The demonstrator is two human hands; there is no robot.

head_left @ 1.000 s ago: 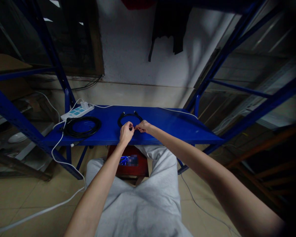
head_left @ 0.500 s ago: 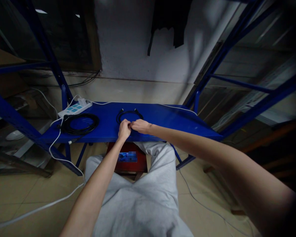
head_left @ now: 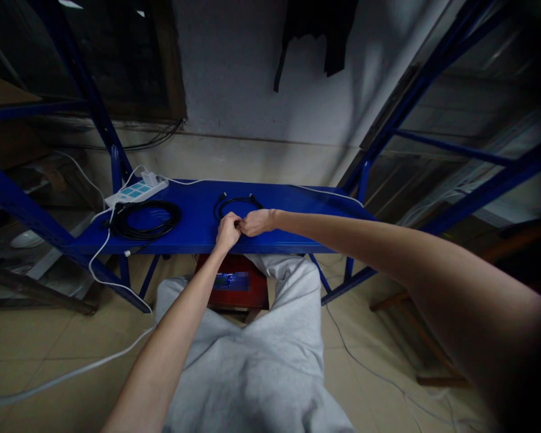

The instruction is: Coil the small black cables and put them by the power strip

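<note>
I am pinching the near edge of a small black coiled cable (head_left: 237,203) with both grips, left hand (head_left: 228,231) and right hand (head_left: 253,222) closed on it, fingertips meeting. It is lying on the blue metal shelf (head_left: 297,225), with a larger black cable coil (head_left: 145,218) and a white power strip (head_left: 137,190) leftward.

Your left hand (head_left: 228,231) and right hand (head_left: 253,222) meet at the shelf's (head_left: 297,228) front edge, the small cable loop (head_left: 234,203) just behind them. Right of them the shelf top is bare. To the left, a bigger cable coil (head_left: 144,219) and power strip (head_left: 136,191) block you. Blue uprights (head_left: 117,174) hem both ends.
</note>
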